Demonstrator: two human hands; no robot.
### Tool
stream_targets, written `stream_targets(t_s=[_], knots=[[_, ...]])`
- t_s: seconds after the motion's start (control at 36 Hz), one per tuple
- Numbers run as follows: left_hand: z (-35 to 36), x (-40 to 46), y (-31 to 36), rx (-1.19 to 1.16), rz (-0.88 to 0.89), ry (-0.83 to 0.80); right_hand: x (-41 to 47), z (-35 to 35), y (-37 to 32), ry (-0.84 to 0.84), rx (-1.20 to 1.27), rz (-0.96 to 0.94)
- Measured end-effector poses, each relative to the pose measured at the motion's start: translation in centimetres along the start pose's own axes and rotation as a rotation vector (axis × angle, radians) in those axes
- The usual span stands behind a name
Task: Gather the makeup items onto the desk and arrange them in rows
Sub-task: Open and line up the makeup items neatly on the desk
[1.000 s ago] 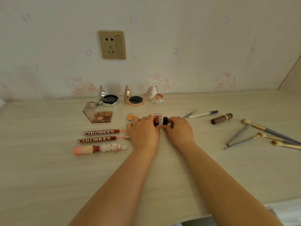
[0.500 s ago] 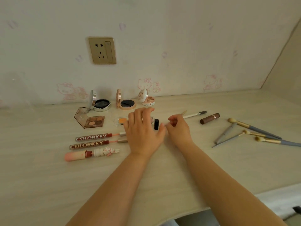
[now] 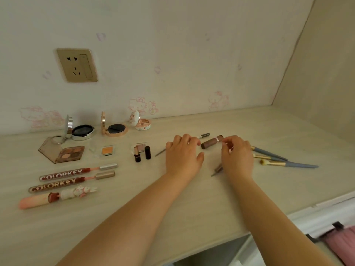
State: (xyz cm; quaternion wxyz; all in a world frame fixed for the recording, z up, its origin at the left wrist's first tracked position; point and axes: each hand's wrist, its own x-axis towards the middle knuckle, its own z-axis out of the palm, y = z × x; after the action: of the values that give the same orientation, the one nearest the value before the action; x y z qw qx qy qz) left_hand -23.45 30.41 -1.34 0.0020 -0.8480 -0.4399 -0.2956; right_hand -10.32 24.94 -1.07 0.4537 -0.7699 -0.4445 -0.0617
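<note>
**Brown tube being approached from both sides**

The brown lipstick tube is lying flat on the bench, just beyond and between the two hands, with its long axis running left to right and slightly tilted — the far end raised toward the right. The left hand is being held palm down with fingers loosely spread, its fingertips just beside the tube's left end; nothing is being gripped by it. The right hand is being held with fingers curled, thumb and forefinger drawn close near the tube's right cap; whether something small is being pinched there cannot be told. Both hands are lying about equally near, one at each end, so the tube is judged to be the next item taken — probably to be uncapped or moved leftward toward the standing lipstick and its black cap. The brushes are lying unsorted at the right.
</note>
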Motion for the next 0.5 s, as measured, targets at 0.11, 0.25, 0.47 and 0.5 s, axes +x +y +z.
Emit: stream_targets(t_s=[0.11, 0.25, 0.47, 0.5], knots=[[2.1, 1.5, 1.5, -0.005, -0.044, -0.031, 0.2, 0.6, 1.0, -0.094, -0.154, 0.011], [4.3, 2.9, 1.8, -0.028, -0.118, -0.064, 0.4, 1.2, 1.4, -0.115, -0.210, -0.041], [5.1, 3.7, 1.7, -0.068, -0.227, -0.076, 0.8, 1.4, 1.9, -0.140, -0.185, 0.005], [5.0, 3.7, 1.7, -0.079, -0.235, -0.073, 0.8, 1.4, 1.9, -0.140, -0.185, 0.006]])
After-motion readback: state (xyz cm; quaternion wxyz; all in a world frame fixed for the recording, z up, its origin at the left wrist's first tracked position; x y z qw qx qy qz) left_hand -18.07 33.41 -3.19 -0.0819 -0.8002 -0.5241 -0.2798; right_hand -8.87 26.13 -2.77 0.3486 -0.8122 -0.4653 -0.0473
